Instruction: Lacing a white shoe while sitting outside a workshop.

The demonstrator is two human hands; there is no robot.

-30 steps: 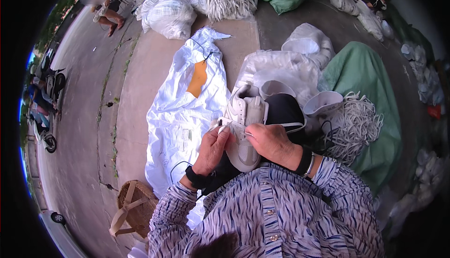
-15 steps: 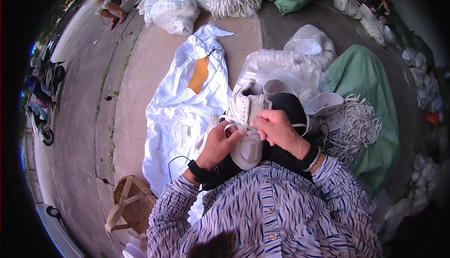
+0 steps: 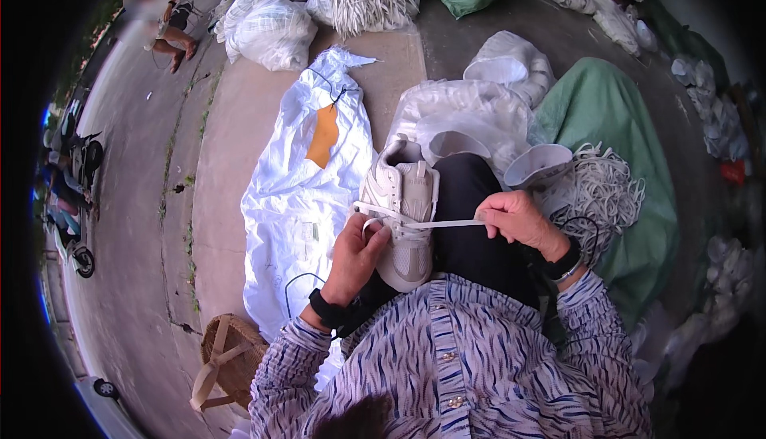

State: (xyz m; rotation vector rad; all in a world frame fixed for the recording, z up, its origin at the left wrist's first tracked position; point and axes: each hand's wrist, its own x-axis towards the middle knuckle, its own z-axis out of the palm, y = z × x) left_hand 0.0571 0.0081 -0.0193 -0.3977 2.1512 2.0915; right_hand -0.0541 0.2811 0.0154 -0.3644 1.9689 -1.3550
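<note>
A pale beige sneaker [image 3: 405, 188] lies on my black-trousered lap, its toe toward my body. A flat white shoelace [image 3: 448, 224] runs from its lower eyelets straight out to the right. My right hand [image 3: 523, 222] is closed in a pinch on the end of that taut strand, over my right thigh. At the left side of the shoe, my left hand [image 3: 357, 257] is closed on a short loop of lace beside the tongue; its fingertips are partly hidden.
A white woven sack [image 3: 275, 224] with an orange patch is spread at left, a wicker basket [image 3: 231, 351] below it. Loose white laces [image 3: 610, 192] heap on a green sack [image 3: 606, 112] at right. White paper cups or liners [image 3: 538, 165] and clear plastic bags [image 3: 471, 104] lie beyond my knees.
My right hand has moved away to the right, drawing the lace out straight. The left hand stays by the shoe. The whole view has shifted slightly.
</note>
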